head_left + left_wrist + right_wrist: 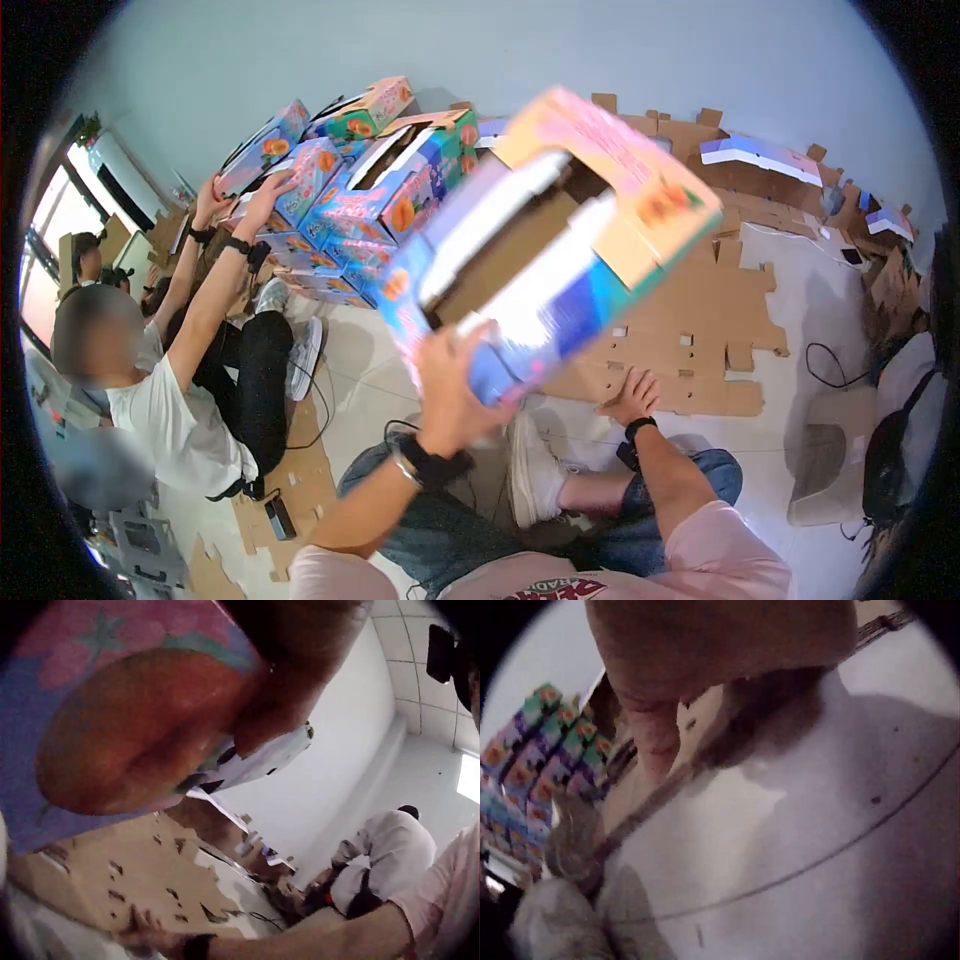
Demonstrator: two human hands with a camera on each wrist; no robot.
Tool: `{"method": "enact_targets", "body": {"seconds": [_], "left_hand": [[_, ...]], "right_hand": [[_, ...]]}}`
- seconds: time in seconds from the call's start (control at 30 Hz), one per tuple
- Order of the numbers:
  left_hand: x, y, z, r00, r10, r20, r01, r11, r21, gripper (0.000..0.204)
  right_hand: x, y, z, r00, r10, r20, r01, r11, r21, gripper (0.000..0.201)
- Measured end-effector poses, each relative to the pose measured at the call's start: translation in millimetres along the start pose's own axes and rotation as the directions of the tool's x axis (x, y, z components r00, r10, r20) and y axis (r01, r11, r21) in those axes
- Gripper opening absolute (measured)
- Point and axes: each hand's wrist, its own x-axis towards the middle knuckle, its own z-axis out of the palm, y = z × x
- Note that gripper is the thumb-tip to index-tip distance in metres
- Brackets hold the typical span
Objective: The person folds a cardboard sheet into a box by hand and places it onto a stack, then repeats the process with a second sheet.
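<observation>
A colourful fruit carton (570,325) with an open slot in its top is tilted up in front of me. My left hand (448,390) grips its near left end, thumb over the top edge. Close up in the left wrist view, a printed peach (142,735) covers that end panel beside my fingers. My right hand (632,397) reaches down with fingers spread at the near edge of a flat brown cardboard sheet (690,330) on the floor. In the right wrist view, the right hand (720,652) hangs low over that sheet's edge and the pale floor.
Similar cartons (390,195) are stacked against the wall at the back left. Beside them sits another person (170,400), both arms raised to the stack. More cardboard pieces (760,160) lean along the wall. A grey plastic bin (828,470) stands at the right, near a black cable (835,362).
</observation>
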Motion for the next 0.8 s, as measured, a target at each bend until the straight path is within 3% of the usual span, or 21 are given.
{"method": "enact_targets", "body": {"seconds": [0.03,0.07,0.1,0.13,0.17,0.2,0.23,0.27,0.3,0.33,0.37,0.4,0.43,0.47,0.53,0.77,0.8], "left_hand": [[-12.6,15.0,1.5,0.994,-0.047,0.1,0.054,0.996,-0.068,0.087],[-24.8,27.9,8.9,0.994,-0.052,0.094,0.059,0.995,-0.08,0.087],[-36.7,40.7,18.1,0.979,-0.142,0.149,0.155,0.985,-0.077,0.091],[-48.8,53.0,28.5,0.951,-0.227,0.212,0.246,0.967,-0.07,0.095],[-60.0,62.7,43.4,0.947,-0.224,0.229,0.249,0.965,-0.087,0.095],[-72.3,69.5,61.9,0.935,-0.279,0.218,0.322,0.927,-0.193,0.1],[-83.3,75.9,76.5,0.916,-0.33,0.228,0.388,0.875,-0.291,0.107],[-95.3,80.2,86.6,0.896,-0.219,0.386,0.339,0.899,-0.276,0.109],[-109.1,82.6,99.5,0.919,-0.072,0.388,0.176,0.955,-0.239,0.107],[-124.5,83.8,108.6,0.914,0.077,0.398,0.009,0.978,-0.209,0.105],[-131.9,84.3,110.9,0.884,0.094,0.458,0.012,0.975,-0.224,0.105],[-130.6,83.7,115.9,0.805,0.083,0.587,-0.015,0.993,-0.119,0.102],[-132.1,82.5,122.4,0.72,0.062,0.691,-0.068,0.998,-0.019,0.098],[-142.0,77.1,131.7,0.808,0.132,0.573,-0.12,0.991,-0.06,0.095],[-141.7,75.2,131.7,0.796,0.121,0.594,-0.09,0.993,-0.082,0.093],[-144.7,67.0,123.1,0.735,0.16,0.659,-0.095,0.986,-0.134,0.097],[-145.5,67.9,123.1,0.759,0.156,0.632,-0.083,0.986,-0.145,0.095]], "right_hand": [[0.4,9.5,-6.6,0.998,-0.048,0.027,0.047,0.999,0.023,0.128],[11.0,31.6,-8.1,0.999,-0.044,0.021,0.043,0.999,0.009,0.128],[28.9,62.3,-2.1,0.944,-0.26,0.203,0.143,0.878,0.457,0.11],[32.8,85.4,2.7,0.824,-0.507,0.254,0.097,0.567,0.818,0.094],[-52.5,55.2,-40.0,0.939,-0.344,-0.006,0.185,0.49,0.852,0.068],[-81.1,63.9,-46.2,0.949,-0.315,-0.004,0.169,0.496,0.852,0.068],[-105.3,76.6,-43.3,0.943,-0.3,0.145,-0.042,0.325,0.945,0.068],[-131.2,87.6,-37.5,0.909,-0.308,0.282,-0.257,0.119,0.959,0.069],[-156.3,93.3,-34.3,0.847,-0.478,0.234,-0.235,0.057,0.97,0.072],[-173.1,103.4,-18.3,0.852,-0.475,0.219,-0.292,-0.085,0.953,0.07],[-191.9,101.8,-12.8,0.851,-0.491,0.185,-0.277,-0.123,0.953,0.067],[-202.5,97.8,-11.8,0.848,-0.508,0.15,-0.263,-0.159,0.951,0.064],[-203.8,101.0,-8.4,0.831,-0.525,0.184,-0.247,-0.052,0.968,0.059],[-212.9,94.9,-16.0,0.851,-0.491,0.185,-0.188,0.044,0.981,0.063],[-216.9,83.4,-29.7,0.828,-0.521,0.207,-0.141,0.164,0.976,0.074],[-200.5,81.8,-22.2,0.791,-0.525,0.314,-0.227,0.226,0.947,0.091],[-201.7,81.4,-21.8,0.792,-0.523,0.315,-0.232,0.22,0.948,0.091]]}}
